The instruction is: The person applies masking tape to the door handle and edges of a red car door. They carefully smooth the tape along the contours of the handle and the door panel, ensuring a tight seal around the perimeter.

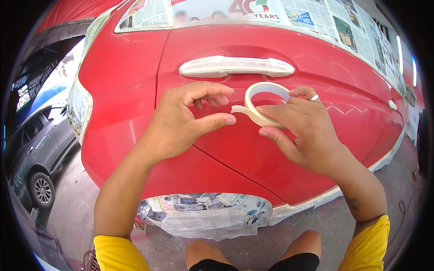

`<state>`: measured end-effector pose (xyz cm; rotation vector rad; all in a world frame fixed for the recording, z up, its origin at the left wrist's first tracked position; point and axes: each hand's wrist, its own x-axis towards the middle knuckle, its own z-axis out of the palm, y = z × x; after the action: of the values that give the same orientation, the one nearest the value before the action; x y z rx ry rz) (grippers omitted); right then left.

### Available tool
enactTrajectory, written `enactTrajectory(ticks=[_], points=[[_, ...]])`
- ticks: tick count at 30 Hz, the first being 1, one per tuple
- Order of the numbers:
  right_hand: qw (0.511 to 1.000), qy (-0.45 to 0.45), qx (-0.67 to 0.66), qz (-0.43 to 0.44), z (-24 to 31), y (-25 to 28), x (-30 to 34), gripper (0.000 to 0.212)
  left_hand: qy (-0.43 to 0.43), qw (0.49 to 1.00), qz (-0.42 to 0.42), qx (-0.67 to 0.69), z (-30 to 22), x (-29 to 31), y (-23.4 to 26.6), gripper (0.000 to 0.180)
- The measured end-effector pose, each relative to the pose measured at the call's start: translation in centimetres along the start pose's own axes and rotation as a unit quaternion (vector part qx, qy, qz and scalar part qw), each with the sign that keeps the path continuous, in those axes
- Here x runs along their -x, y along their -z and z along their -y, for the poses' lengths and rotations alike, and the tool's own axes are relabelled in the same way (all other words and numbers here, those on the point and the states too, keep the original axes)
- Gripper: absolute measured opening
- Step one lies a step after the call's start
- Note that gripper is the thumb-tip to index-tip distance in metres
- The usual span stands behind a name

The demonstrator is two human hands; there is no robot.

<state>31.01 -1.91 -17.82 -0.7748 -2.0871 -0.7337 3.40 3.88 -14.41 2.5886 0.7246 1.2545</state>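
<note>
In front of a red car door [226, 158], my right hand [303, 126] grips a roll of cream masking tape [264, 118]. A short loose end of the tape sticks out from the roll toward the left. My left hand [185, 117] is just left of that end, its thumb and fingers apart with nothing between them. Above both hands is the door handle [235, 67], wrapped in whitish masking tape. A ring is on one finger of my right hand.
Newspaper [361, 36] masks the windows above, and more newspaper [208, 214] fills the wheel arch below. Taped masking runs along the car's lower edge. A grey car [43, 140] stands at the left. A cable [403, 207] lies on the floor at right.
</note>
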Motion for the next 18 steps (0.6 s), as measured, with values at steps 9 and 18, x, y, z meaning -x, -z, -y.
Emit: enactTrajectory(ticks=[9, 18], points=[[0.999, 0.044, 0.018, 0.000, -0.2, -0.2, 0.3, 0.037, 0.077, 0.994, 0.017, 0.081, 1.3, -0.5, -0.4, 0.009], [0.961, 0.079, 0.263, 0.040, -2.8, -3.2, -4.8, 0.019, 0.029, 0.967, -0.162, -0.197, 4.5, -3.6, 0.4, 0.016]])
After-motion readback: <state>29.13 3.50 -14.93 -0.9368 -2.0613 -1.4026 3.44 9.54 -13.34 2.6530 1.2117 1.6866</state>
